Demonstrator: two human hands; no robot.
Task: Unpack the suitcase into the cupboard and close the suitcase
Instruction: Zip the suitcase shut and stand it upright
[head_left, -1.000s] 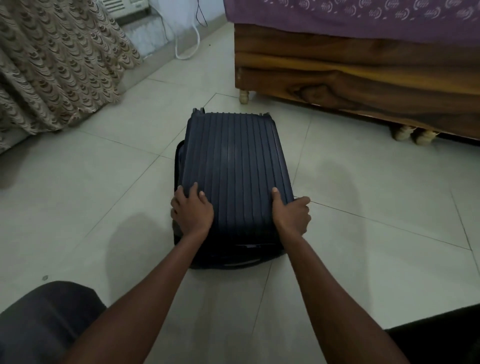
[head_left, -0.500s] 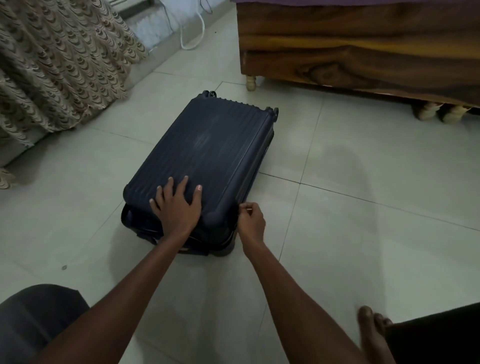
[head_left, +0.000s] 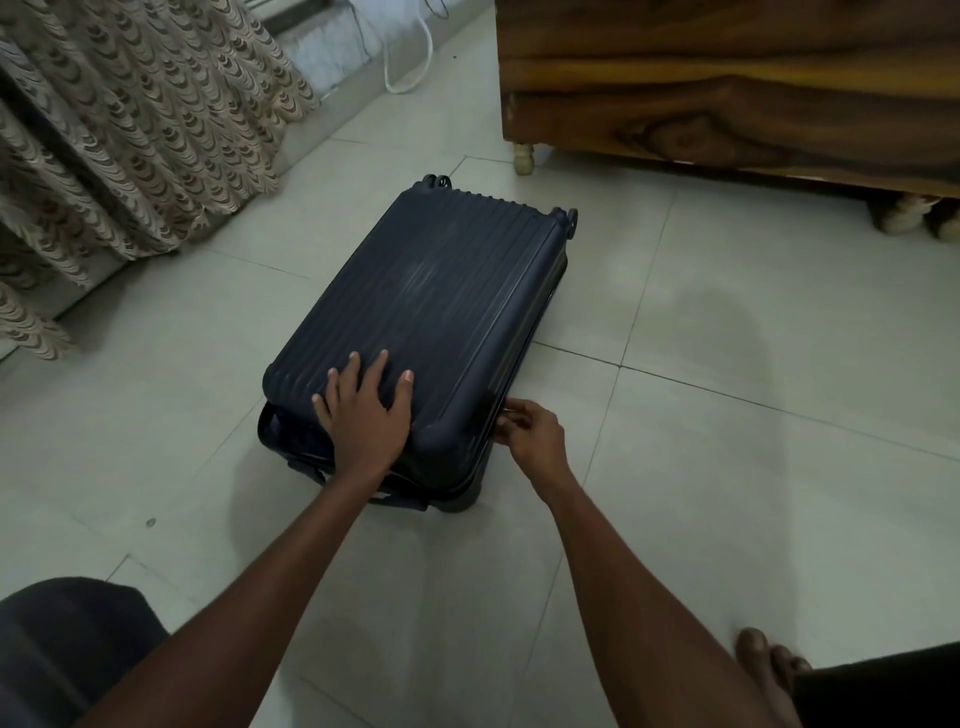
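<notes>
- Two hands are at work on the dark ribbed suitcase (head_left: 431, 312), which lies flat on the tiled floor (head_left: 727, 415), lid down, between the patterned curtain (head_left: 130, 130) and the wooden bed frame (head_left: 727, 88).
- Our left hand (head_left: 366, 410) lies flat on the near end of the lid, fingers straight and spread, pressing down and grasping nothing.
- Our right hand (head_left: 530, 428) sits against the suitcase's right side near the near corner, fingers curled in a pinch at the seam; we judge it has the zipper pull, though the pull itself is too small to make out.
- We judge the step in hand to be zipping the case shut, since the near-left edge gapes slightly.
- To do it well, we should keep the left palm's weight close to where the zip is running, so the two halves meet evenly.
- We should draw the pull along the seam line, not outward, and slow at the rounded corner.
- Any strap or lining showing at the near edge should be tucked in first.
</notes>
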